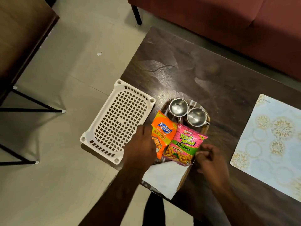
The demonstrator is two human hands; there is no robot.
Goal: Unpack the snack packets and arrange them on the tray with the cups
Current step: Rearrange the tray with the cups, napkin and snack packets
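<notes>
Wooden tray (205, 128) on dark table (203, 75): two steel cups (187, 114) at far end, orange packet (162, 134) and pink packet (185, 144) side by side mid-tray, white napkin (164, 178) nearest. Left hand (140, 149), fingers loosely curled, rests on the orange packet's left edge; right hand (210, 159) pinches the pink packet's right edge. White perforated basket (117, 121) lies just left of the tray.

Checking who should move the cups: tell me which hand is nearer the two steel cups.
Left. The left hand lies on the orange packet, just below-left of the cups. The right hand sits lower, at the pink packet's bottom-right corner.
</notes>
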